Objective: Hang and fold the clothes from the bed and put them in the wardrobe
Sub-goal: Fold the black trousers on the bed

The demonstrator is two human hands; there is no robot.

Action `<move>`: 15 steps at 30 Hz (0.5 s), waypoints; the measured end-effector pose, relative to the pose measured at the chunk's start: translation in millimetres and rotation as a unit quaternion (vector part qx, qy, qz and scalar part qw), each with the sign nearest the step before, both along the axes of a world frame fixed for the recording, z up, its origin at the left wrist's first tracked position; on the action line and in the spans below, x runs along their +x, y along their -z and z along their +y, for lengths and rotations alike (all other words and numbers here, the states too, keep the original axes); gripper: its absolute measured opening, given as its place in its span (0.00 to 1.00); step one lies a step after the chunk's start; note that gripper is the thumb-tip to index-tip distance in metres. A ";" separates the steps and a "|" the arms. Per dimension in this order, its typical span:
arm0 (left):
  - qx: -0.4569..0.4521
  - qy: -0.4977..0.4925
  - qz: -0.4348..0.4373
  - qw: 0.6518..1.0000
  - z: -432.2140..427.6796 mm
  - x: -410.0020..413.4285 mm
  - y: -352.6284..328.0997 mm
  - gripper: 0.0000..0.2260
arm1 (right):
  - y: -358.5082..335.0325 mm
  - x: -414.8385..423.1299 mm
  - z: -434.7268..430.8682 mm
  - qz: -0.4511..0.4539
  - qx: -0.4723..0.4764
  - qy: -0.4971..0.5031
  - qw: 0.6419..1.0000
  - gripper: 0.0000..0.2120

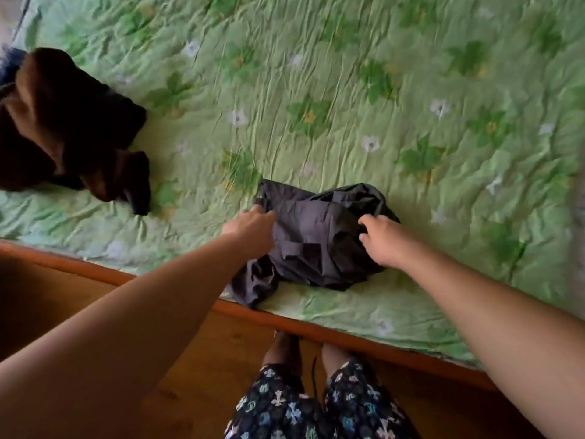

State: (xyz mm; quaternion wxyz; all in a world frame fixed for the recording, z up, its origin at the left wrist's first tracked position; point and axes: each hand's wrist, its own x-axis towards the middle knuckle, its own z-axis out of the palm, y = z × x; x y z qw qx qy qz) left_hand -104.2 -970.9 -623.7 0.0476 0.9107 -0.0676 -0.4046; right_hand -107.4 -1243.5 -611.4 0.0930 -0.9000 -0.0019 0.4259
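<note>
Bed: I saw a bed (411, 68) filling most of the head view, left to right.
Cover: it wore a crinkled light-green bedspread (316, 36), printed with darker green leaves and small white flowers.
Frame: a reddish-brown wooden rim (316, 331) ran along the near edge, slanting across my picture.
Floor: warm brown wood (202, 400) lay below it, darker at the left.
Light: soft and even over the bedspread, dimmer on the floor.

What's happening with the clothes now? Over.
Left grip and right grip pinch crumpled dark grey cloth garment. Dark brown fabric heap lies apart. Nothing blocking.
</note>
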 end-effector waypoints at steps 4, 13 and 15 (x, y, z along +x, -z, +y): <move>0.030 -0.005 -0.005 1.000 2.2 34.7 55.0 0.19 | 60.0 28.7 12.3 0.050 0.020 0.017 0.998 0.33; 0.061 0.028 0.027 0.997 2.1 53.4 112.8 0.18 | 86.9 16.0 23.9 0.074 0.042 -0.027 0.996 0.29; 0.034 0.048 0.046 0.997 1.5 47.4 103.3 0.11 | 75.6 7.2 20.6 0.070 0.065 -0.045 0.994 0.24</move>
